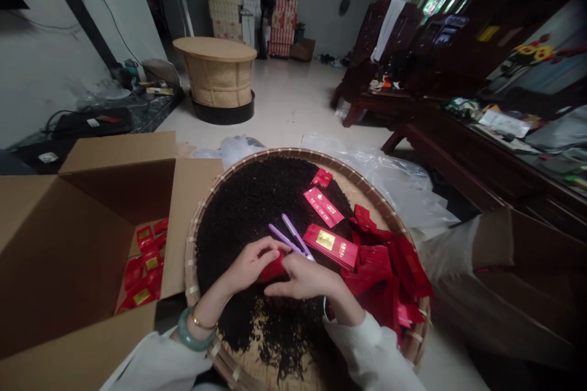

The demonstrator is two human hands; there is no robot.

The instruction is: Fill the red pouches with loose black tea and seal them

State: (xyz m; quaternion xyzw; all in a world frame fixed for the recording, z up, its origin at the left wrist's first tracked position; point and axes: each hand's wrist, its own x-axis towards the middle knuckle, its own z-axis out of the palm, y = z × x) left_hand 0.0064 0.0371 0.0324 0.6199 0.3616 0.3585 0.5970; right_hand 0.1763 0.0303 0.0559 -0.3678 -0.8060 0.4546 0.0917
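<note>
My left hand (252, 264) is closed on a red packet (274, 269), its fingers bent over the top. My right hand (303, 275) grips the same packet from the other side, its thumb stretched below; its fingertips are partly hidden. Just beyond my hands lies a purple two-armed tool (297, 235), like a small hair straightener, its arms spread and its near end hidden by my right hand. Loose dark tea leaves (243, 201) cover much of the round bamboo tray (367, 180) under my hands. Flat red pouches (330, 245) are stacked to the right.
A heap of red pouches (376, 269) fills the tray's right side. An open cardboard box (192, 220) at left holds several filled red packets (149, 263). Clear plastic sheeting (389, 177) lies behind the tray. Dark wooden furniture (495, 153) stands at right.
</note>
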